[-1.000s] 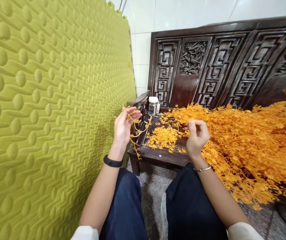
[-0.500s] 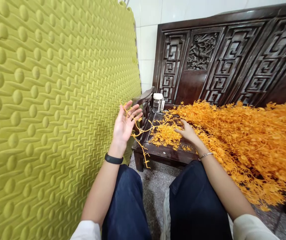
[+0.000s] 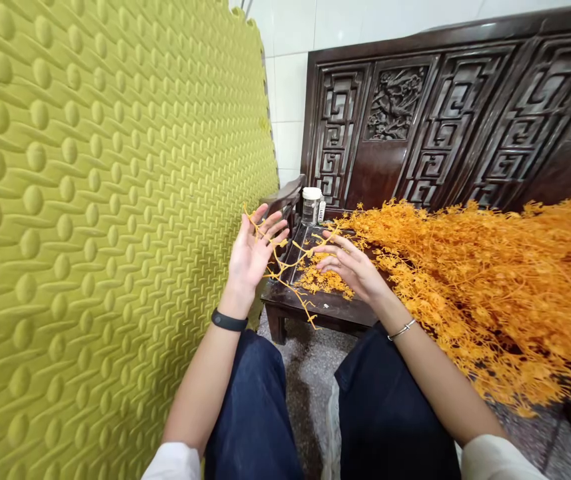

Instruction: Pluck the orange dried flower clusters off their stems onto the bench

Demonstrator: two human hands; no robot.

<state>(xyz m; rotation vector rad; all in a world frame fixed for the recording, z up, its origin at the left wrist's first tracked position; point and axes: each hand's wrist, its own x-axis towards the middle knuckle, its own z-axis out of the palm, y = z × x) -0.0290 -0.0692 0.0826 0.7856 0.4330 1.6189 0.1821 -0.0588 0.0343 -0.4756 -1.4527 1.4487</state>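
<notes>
Bench, hands and orange artificial foliage, seen from the wearer's head. The left hand [image 3: 251,257] is wide, palm upward and fingers spread, near the left end of the bench seat [image 3: 340,310]. A bare, forked orange stem [image 3: 281,267] lies across its fingers; whether the thumb grips it cannot be told. One branch of the stem runs toward the right hand [image 3: 352,268], while another slants down across the view of the seat's front edge, near its front left corner. The right hand is loosely wide, its fingers extended and slightly parted; contact between its fingertips and the stem cannot be determined. Beyond and below this hand, a loose heap of orange sprigs [image 3: 322,280] lies on the left part of the seat, partly hidden. A large orange bundle [image 3: 495,273] covers the seat farther right and overhangs its front edge. At the rear left corner stand a white-lidded clear jar [image 3: 310,208] and, just beside it, a small white container [image 3: 322,212]. A carved dark backrest [image 3: 390,157] rises along the rear edge; a textured yellow-green mat [image 3: 115,200] stands upright beyond the left edge.
</notes>
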